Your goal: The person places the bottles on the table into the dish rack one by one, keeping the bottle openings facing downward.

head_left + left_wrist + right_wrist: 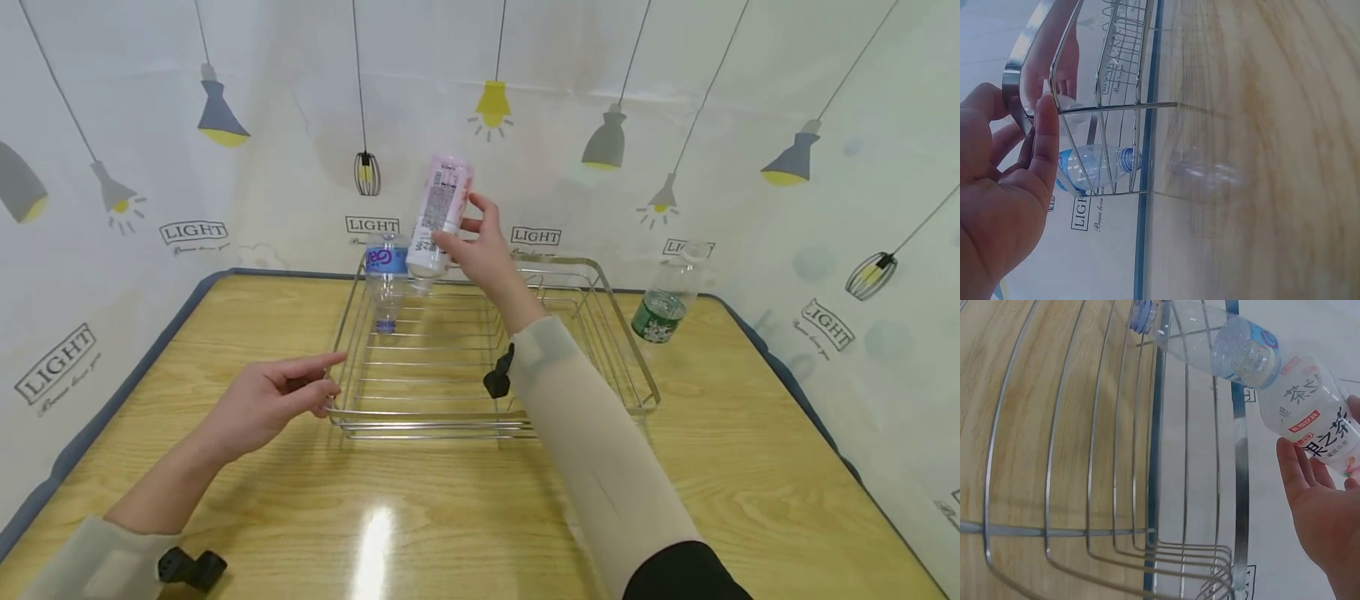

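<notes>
My right hand (491, 258) grips a bottle with a white and pink label (441, 204), held tilted with its neck down over the back of a metal wire basket (435, 414). Just left of it, a clear bottle with a blue label (386, 287) stands upside down in the basket, its blue cap (1142, 315) at the wires. In the right wrist view the held bottle's neck end overlaps that clear bottle. At the basket's near left corner, my left hand (262, 404) pinches the flat metal rim (1016, 69) between thumb and fingers.
Right of the basket, a clear bottle with a green label (660, 312) stands on the wooden table (465, 517). A pale curtain (285, 100) printed with lamps hangs behind and along both sides. Dark blue edging (150, 367) borders the table.
</notes>
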Demonstrator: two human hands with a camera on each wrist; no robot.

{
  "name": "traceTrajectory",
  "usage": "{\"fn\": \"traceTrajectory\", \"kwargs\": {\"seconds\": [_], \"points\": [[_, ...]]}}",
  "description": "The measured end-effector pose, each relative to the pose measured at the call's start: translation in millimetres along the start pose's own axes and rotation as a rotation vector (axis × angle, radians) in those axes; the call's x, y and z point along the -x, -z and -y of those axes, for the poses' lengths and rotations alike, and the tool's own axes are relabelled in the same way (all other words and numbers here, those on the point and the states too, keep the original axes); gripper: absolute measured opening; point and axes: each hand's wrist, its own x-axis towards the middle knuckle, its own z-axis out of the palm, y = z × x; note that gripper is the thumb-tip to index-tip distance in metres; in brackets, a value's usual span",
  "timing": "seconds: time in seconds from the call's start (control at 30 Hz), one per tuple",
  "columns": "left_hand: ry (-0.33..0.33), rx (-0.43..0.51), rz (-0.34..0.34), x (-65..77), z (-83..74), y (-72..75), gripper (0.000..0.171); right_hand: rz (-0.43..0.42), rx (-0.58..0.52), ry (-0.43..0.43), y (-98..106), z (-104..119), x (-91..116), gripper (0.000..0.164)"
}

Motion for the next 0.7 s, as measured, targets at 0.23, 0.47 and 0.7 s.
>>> {"fn": "traceTrajectory", "kwargs": {"seconds": [0.23,0.47,0.7], "points": [[-0.010,0.008,-0.008,1.8,1.6,0.7,0.048,0.040,0.051,-0.045,2.9,-14.2,0.5,0.095],[0.002,-0.019,-0.022,2.7,1.6,0.1,0.047,0.101,0.102,-0.079,0.0,-23.6,0.7,0.096],[0.010,-0.023,-0.018,0.1,0.3,-1.5,0.047,0.122,0.154,-0.098,-0.4,-27.2,2.8,0.099]]}}
